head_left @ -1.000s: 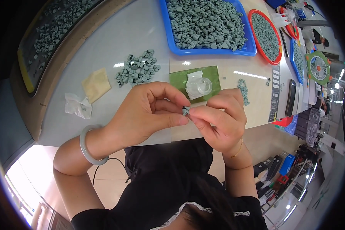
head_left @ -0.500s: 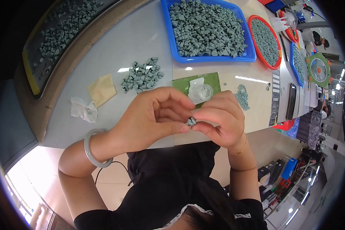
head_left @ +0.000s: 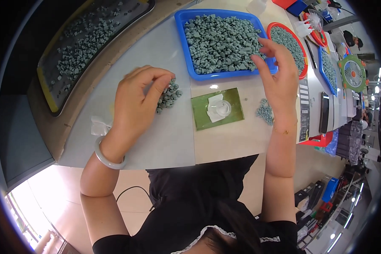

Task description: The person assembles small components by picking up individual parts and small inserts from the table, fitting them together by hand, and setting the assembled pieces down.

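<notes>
Over the small pile of grey-green stones (head_left: 170, 96) on the table is my left hand (head_left: 135, 101). Its thumb and forefinger tips come together in a pinch, and whatever is between them cannot be made out. My right hand (head_left: 281, 74) reaches over the right edge of a blue tray (head_left: 180, 31) heaped with grey-green stones (head_left: 222, 42). Thumb and forefinger there are apart, with tray stones behind the gap. Between my hands lies a green rectangular pad (head_left: 202, 118) bearing white paper (head_left: 212, 115) and a small clear round dish (head_left: 223, 108).
A red round tray (head_left: 303, 72) of finer stones stands right of the blue tray. Small chips (head_left: 264, 111) lie beside my right wrist. A dark stone-strewn tray (head_left: 51, 91) is at far left, crumpled tissue (head_left: 99, 125) by my left wrist, a green fan (head_left: 352, 74) far right.
My hands were together at the table's front edge around a small stone. They have parted: the left moved forward and left to the pile, the right forward and right to the blue tray.
</notes>
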{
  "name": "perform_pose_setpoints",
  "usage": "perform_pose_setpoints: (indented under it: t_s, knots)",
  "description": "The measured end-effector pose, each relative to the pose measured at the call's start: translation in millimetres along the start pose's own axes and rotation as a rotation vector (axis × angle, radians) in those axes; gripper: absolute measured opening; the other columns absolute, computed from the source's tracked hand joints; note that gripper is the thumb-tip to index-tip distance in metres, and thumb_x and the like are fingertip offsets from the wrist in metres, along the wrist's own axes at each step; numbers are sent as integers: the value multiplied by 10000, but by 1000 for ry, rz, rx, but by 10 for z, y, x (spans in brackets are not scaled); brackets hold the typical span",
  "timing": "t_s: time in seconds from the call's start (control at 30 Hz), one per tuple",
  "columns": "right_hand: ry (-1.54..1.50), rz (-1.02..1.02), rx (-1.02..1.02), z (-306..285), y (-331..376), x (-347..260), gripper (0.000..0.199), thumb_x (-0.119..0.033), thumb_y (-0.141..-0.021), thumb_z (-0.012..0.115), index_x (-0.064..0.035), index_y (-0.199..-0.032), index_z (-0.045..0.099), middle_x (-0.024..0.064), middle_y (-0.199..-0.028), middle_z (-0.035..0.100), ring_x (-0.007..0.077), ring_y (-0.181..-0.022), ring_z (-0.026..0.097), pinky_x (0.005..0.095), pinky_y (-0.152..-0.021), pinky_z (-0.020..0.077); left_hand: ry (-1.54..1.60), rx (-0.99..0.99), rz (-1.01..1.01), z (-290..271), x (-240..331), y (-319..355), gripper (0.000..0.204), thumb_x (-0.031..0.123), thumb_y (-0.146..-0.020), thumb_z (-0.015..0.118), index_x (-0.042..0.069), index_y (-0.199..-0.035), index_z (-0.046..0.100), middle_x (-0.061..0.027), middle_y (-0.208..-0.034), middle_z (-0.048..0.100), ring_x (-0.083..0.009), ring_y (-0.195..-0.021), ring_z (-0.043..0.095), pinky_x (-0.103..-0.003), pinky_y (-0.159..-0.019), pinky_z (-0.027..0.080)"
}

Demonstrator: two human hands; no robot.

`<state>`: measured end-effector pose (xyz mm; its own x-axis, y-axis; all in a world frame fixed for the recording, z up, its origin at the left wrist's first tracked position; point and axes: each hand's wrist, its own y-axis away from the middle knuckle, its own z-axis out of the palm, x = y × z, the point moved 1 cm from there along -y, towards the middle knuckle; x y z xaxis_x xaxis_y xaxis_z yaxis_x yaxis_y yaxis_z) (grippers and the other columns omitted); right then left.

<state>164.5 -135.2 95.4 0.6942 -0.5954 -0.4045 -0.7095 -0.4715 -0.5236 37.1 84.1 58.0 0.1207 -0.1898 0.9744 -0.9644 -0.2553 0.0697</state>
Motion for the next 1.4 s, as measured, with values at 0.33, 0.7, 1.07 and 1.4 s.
perform_pose_setpoints:
  t_s: [0.33, 0.7, 1.07, 1.4]
  knots:
    - [120, 51, -375, -157, 579, 157, 81, -22, -683, 635, -25, -762, 619, 82, -746, 579, 251, -746, 515, 341, -698, 400, -822, 49, 464, 308, -166, -35, 175, -2, -738, 550, 68, -865, 649, -42, -897, 576, -222, -874, 526, -349, -774, 391]
    - [-66, 190, -168, -107, 690, 207, 66, 27, -732, 603, 1, -784, 571, 69, -738, 587, 177, -654, 524, 274, -606, 413, -551, 5, 205, 203, -100, -83, 144, -13, -750, 567, -9, -881, 628, -74, -872, 594, -227, -756, 571, -289, -674, 451]
    - [-238, 174, -85, -362, 665, -148, 82, 52, -720, 621, 1, -784, 609, 77, -741, 609, 162, -629, 547, 245, -560, 425, -675, -8, 338, 108, 24, -72, 122, -17, -722, 581, 26, -819, 640, -74, -834, 577, -244, -754, 563, -321, -670, 449]
    - [-392, 237, -148, -670, 512, -739, 97, 78, -689, 622, 16, -763, 615, 89, -757, 619, 160, -641, 549, 242, -588, 431, -637, 75, 396, -180, 393, 10, 61, 5, -736, 575, 24, -794, 574, -88, -858, 545, -282, -780, 557, -356, -687, 454]
